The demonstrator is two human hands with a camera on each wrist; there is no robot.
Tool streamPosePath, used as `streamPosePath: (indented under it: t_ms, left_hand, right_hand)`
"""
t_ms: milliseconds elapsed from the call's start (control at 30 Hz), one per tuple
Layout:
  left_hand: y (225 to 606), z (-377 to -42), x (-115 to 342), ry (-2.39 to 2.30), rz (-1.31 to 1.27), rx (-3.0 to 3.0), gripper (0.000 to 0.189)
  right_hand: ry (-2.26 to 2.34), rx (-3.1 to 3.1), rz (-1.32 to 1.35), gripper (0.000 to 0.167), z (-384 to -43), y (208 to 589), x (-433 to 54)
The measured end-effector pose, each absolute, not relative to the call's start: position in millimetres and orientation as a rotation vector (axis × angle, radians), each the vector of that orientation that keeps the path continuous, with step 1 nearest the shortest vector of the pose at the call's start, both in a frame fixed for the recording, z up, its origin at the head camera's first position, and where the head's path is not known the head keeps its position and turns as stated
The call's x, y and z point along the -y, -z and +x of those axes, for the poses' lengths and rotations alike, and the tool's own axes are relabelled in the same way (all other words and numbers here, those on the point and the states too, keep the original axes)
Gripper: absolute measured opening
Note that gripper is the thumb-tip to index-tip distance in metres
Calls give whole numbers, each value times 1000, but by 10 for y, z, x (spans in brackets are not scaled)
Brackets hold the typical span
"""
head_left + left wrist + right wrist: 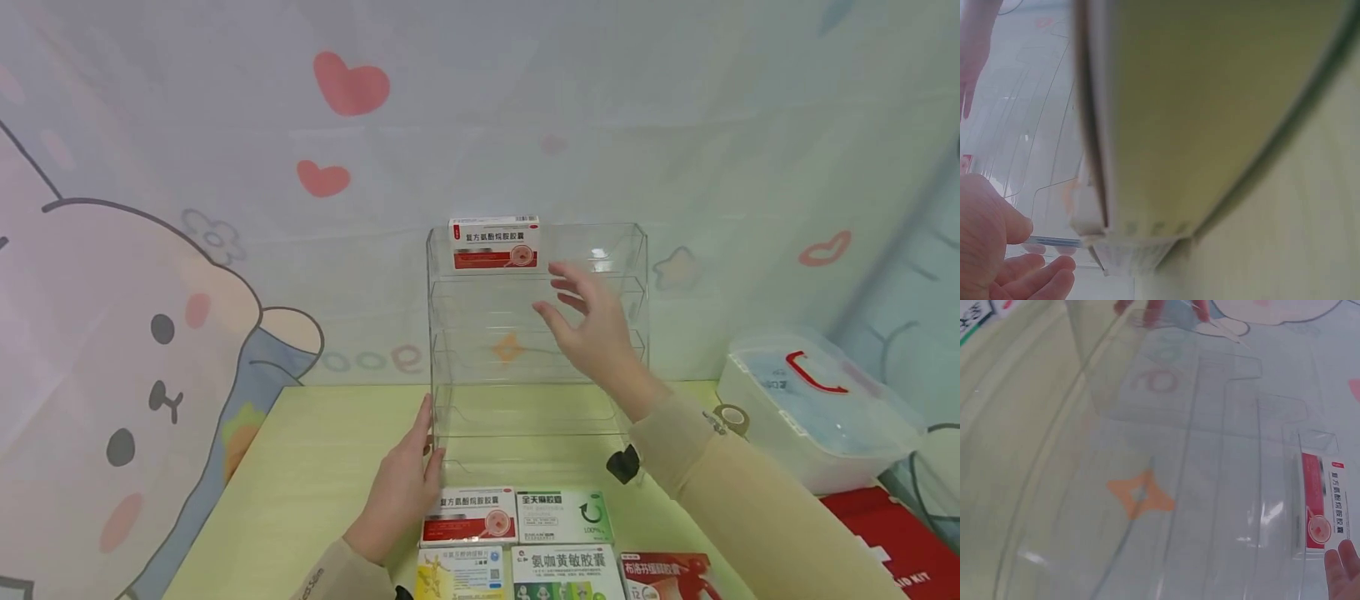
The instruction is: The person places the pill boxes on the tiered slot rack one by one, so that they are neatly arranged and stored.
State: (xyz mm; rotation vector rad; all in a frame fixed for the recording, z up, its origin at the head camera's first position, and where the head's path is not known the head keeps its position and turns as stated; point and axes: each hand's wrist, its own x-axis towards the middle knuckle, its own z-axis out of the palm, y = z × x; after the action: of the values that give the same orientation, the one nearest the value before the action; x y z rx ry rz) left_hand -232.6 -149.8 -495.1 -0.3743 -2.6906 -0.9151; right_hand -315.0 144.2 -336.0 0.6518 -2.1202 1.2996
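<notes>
A clear plastic tiered rack (pixel 525 408) stands upright by the backdrop. On its top tier, toward the left, sits a red-and-white medicine box (pixel 495 244), also seen in the right wrist view. My right hand (pixel 592 329) is in front of the upper tiers, fingers spread and slightly bent, holding nothing; its fingertips are just right of and below that box. At the rack's lower left side, my left hand (pixel 401 487) holds the side panel, thumb and fingers on either side of its edge in the left wrist view (pixel 1016 250).
Before the rack lie another red-and-white box (pixel 469 517), a green-and-white box (pixel 564 517), a yellow box (pixel 459 573), a white-green box (pixel 567 573) and a red box (pixel 667 575). At right are a lidded white case (pixel 817 408), a tape roll (pixel 732 418) and a red kit (pixel 885 533).
</notes>
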Motion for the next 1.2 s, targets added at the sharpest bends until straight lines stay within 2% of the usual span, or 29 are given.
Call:
streamPosePath:
  t_ms: [633,967,1200]
  left_hand:
    - [4956,-2323,1499,848,-409,2680,85]
    - [4972,-2322,1490,850,-420,2672,86]
    - [4967,-2321,1496,841,-404,2679,85]
  right_hand:
    - [-1095,2228,811,77,-2365,4307,-2059]
    - [-1083,2217,844,80,-1919,4631,-2321]
    - [-1029,2378,792,75,-1658,4803,-2594]
